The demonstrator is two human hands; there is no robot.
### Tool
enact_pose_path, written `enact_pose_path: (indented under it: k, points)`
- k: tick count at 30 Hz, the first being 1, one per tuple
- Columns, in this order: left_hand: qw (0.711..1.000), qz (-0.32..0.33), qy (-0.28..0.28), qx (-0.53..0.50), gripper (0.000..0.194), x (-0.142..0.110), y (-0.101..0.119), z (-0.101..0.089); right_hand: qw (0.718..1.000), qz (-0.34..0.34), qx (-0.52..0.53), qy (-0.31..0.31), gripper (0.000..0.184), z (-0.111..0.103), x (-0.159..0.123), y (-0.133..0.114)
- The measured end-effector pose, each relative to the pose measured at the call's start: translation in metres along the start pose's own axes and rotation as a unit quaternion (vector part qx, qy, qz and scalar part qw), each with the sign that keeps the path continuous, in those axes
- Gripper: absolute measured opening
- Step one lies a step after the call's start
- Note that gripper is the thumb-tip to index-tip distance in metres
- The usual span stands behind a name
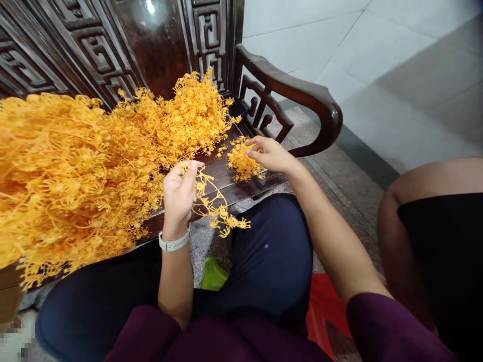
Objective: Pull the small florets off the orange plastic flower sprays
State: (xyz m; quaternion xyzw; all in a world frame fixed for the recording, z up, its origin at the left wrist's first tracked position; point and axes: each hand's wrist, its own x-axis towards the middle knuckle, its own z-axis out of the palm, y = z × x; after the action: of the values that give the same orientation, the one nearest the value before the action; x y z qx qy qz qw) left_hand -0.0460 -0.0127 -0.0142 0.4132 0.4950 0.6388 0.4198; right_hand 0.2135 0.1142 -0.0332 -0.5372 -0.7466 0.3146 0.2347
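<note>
My left hand [180, 188], with a pale watch strap on its wrist, is closed in a pinch on a yellow artificial flower branch [219, 198]. The branch's thin stems and small spiky blossoms hang to the right, over my knee. At the bench's right end, my right hand [269, 153] reaches over a small pile of loose yellow blossoms [244, 163]. Its thumb and fingers are slightly curled and apart, at the pile's upper right side. A large heap of yellow artificial flowers [94, 176] fills the bench seat to the left.
The dark carved wooden bench has a curved armrest [302, 95] just beyond my right hand. Another person's bare knee [400, 201] is at the right. Below my legs lie a green item [213, 275] and a red item [320, 306]. A tiled wall [377, 75] stands behind.
</note>
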Motion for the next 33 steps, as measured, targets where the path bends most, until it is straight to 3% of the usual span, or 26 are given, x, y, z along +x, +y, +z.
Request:
enact_pose_path:
  k: [3, 8, 10, 17, 21, 25, 29, 33]
  points:
    - [1.0, -0.012, 0.009, -0.02, 0.022, -0.001, -0.003, 0.004, 0.992, -0.081, 0.09, 0.022, 0.031, 0.009, -0.013, -0.029]
    - [0.999, -0.008, 0.007, -0.032, 0.03, -0.005, -0.006, 0.011, 0.937, -0.206, 0.234, -0.157, 0.062, 0.032, -0.041, -0.081]
    - [0.999, -0.01, 0.014, -0.048, 0.031, -0.007, -0.004, 0.014, 0.919, -0.221, 0.275, -0.177, 0.063, 0.037, -0.047, -0.091]
    - [0.993, -0.048, -0.003, -0.11, 0.037, -0.01, 0.012, 0.011, 0.901, -0.176, 0.371, -0.139, 0.058, 0.034, -0.043, -0.092]
    - [0.975, -0.081, -0.083, -0.192, 0.032, -0.012, 0.023, 0.002, 0.893, -0.157, 0.404, -0.124, 0.055, 0.032, -0.042, -0.093]
    - [0.948, -0.117, -0.15, -0.256, 0.039, -0.01, 0.029, -0.01, 0.887, -0.15, 0.424, -0.107, 0.057, 0.03, -0.041, -0.092]
    - [0.948, -0.105, -0.135, -0.268, 0.041, -0.006, 0.028, -0.014, 0.894, -0.132, 0.424, -0.064, 0.058, 0.028, -0.038, -0.09]
    - [0.959, -0.086, -0.118, -0.243, 0.038, -0.005, 0.028, -0.013, 0.913, -0.079, 0.398, 0.039, 0.061, 0.026, -0.035, -0.089]
